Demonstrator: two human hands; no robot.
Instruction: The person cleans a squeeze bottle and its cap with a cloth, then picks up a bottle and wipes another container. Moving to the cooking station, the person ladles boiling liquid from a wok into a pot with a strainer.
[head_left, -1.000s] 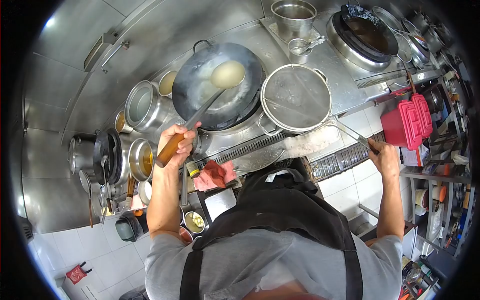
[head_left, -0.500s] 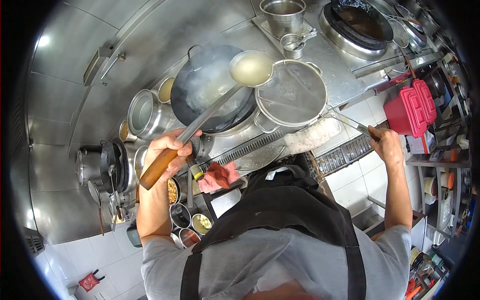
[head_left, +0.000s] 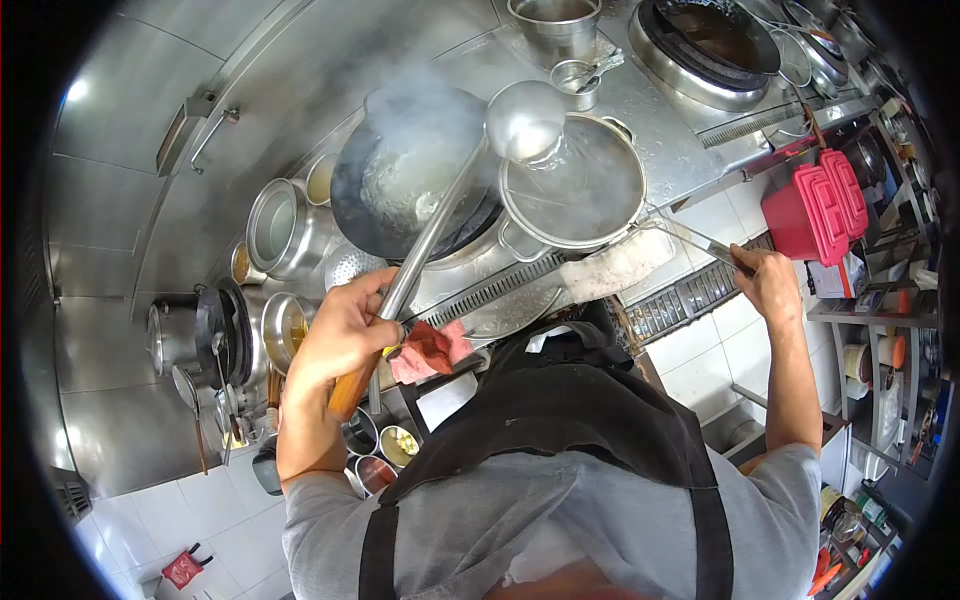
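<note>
My left hand (head_left: 350, 330) is closed round the shaft of a long ladle (head_left: 526, 120) near its wooden grip. The ladle's bowl is tipped over, its rounded underside showing, and liquid runs from its lip into a steel pot (head_left: 640, 205). On the right, my right hand (head_left: 768, 285) grips the long handle of a strainer (head_left: 700, 241), which reaches to the pot's near right rim. Steam and liquid blur the strainer's mesh. Left of the pot, a black wok (head_left: 350, 215) holds bubbling, steaming pale liquid.
A red and pink cloth (head_left: 430, 350) lies at the counter's front edge. Steel pots (head_left: 272, 232) and small food containers (head_left: 400, 446) stand at the left. Another wok (head_left: 715, 45) sits at the back right. Pink lidded bins (head_left: 805, 215) stand at the right.
My left hand has rolled over and the ladle has tipped from level and full to upside down, pouring into the pot. My right hand stays on the strainer handle.
</note>
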